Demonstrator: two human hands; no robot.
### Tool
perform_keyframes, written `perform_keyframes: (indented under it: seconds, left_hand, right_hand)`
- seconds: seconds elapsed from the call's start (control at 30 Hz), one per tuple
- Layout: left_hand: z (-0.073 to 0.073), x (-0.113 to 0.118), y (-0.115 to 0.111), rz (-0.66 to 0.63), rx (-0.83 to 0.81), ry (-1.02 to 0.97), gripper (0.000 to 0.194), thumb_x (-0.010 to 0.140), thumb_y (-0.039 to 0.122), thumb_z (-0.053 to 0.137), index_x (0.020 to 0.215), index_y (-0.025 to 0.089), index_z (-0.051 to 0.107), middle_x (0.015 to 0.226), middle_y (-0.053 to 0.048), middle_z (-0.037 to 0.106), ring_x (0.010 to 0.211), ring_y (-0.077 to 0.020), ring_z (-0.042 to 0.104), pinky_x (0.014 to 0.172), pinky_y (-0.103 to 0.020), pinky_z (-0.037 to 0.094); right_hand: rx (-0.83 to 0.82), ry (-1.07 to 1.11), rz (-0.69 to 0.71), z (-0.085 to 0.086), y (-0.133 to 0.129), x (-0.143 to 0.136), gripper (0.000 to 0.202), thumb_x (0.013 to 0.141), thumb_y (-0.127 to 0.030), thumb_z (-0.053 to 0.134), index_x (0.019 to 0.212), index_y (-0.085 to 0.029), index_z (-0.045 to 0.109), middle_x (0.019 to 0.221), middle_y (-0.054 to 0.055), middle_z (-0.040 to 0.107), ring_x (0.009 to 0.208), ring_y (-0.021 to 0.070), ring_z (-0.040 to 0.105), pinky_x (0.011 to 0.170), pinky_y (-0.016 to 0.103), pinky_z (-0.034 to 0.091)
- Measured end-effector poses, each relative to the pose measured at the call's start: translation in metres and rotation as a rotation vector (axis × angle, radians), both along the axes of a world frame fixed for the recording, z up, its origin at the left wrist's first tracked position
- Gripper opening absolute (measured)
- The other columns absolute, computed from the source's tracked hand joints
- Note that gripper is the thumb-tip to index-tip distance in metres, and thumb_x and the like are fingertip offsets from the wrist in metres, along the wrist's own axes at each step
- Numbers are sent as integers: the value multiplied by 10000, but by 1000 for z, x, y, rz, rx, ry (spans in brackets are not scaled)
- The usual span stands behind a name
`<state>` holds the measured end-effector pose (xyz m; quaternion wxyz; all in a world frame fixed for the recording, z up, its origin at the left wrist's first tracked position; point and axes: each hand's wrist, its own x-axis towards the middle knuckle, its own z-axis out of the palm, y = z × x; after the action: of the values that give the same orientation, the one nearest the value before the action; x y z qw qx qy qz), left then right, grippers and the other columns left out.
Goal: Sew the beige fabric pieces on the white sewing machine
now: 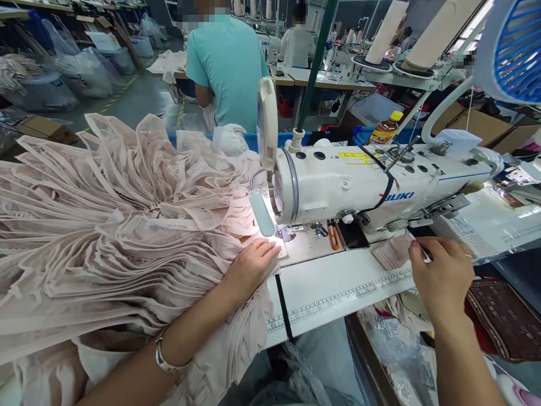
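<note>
A huge heap of pale pink, pleated sheer fabric pieces [105, 237] is spreading across the left half of the white sewing table [333, 287], its near edge spilling over the table's front. Just right of the heap, a white industrial sewing machine [363, 180] is standing on the table, with a small lamp glowing at its needle end. A printed measuring strip [338, 301] is running along the table's front edge, crossed by a black band. A person in a teal shirt [228, 67] is standing with their back turned beyond the heap.

The left hand [253, 265] is lying flat, fingers loosely together, pressing the edge of the pink fabric down beside the lit needle area; a silver bracelet [167, 358] is circling its wrist. The right hand [442, 276] is hovering well apart on the right, its fingertips pinching narrowly at a small stack of pale fabric strips [393, 251] lying in front of the machine base. Orange-handled snips [333, 235] are resting under the machine arm.
</note>
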<state>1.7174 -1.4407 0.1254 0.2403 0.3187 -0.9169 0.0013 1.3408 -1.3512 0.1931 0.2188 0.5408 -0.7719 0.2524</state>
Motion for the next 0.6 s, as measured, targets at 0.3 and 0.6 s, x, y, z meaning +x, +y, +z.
perform_keyframes:
  seconds: [0.3,0.6]
  left_hand:
    - [-9,-16,41,-160,-327,-284,324,955,7,488,1243,38,633,1273,-187,684,1188,-279,669,978,-377,544]
    - [6,-15,15,43,-167,-365,322,956,27,477,1248,-3,608,1202,-200,692,1135,-288,660,983,-404,523]
  right_hand:
    - [365,-933,666,-38,-38,109,302,943,-448,487,978,-213,673,825,38,714,621,178,647,553,300,540]
    - [330,160,770,-53,-54,142,280,992,-142,491,787,-192,676,782,63,680,852,216,631,834,343,463]
